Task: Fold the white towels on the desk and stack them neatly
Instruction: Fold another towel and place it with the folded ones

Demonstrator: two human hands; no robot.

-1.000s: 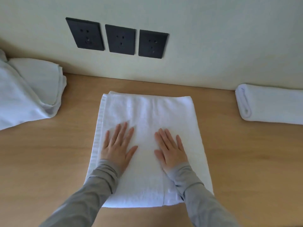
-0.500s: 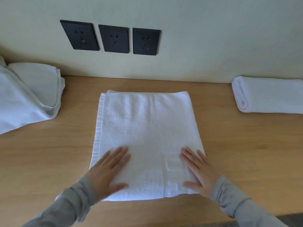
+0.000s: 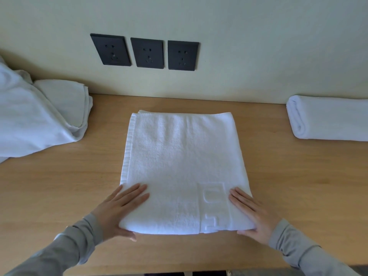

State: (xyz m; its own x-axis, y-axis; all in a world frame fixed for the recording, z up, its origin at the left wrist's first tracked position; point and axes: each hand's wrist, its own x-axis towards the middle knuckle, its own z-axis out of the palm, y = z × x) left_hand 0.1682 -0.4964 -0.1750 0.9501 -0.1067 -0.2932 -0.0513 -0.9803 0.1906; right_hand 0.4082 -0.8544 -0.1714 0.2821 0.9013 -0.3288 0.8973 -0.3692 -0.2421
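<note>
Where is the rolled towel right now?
Head view: the rolled towel lies far right on the desk by the wall, apart from the folded towel.

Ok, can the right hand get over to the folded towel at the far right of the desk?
Probably yes: the right hand holds the centre towel's near right corner, and only bare desk lies between it and the folded towel.
</note>
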